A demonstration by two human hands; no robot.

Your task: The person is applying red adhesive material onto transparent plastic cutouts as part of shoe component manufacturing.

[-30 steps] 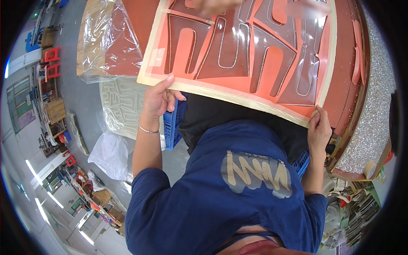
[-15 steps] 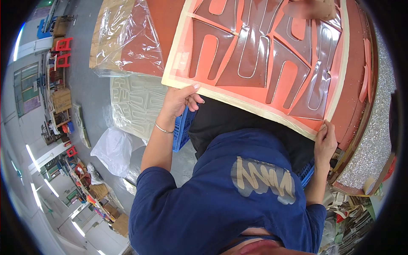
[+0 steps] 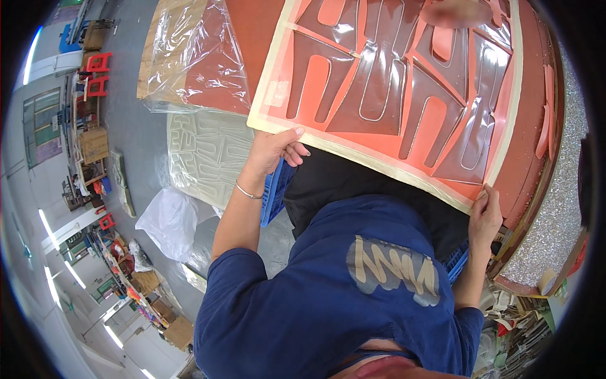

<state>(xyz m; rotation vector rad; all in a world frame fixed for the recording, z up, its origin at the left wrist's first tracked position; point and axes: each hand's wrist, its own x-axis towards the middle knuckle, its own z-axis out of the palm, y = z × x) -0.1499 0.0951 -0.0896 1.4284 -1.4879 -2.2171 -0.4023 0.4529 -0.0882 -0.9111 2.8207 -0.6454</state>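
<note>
A flat orange-pink panel edged with cream tape spans the upper middle, tilted over my lap. Cut-out dark brown pieces with thin raised outlines show on it under shiny clear film. My left hand pinches its near left corner, thumb on top and fingers curled at the edge; a bangle circles that wrist. At the near right corner, my right hand grips the taped border between thumb and fingers. A blurred rounded shape covers part of the panel's far side; I cannot make out what it is.
Beyond the panel is a reddish table, with clear plastic film over a board at left. A pale embossed sheet and white plastic bag lie lower left. A blue crate stands beside me; scraps are piled lower right.
The whole view has shifted slightly, with the panel appearing a little further right and lower. Both hands keep their hold on its near corners.
</note>
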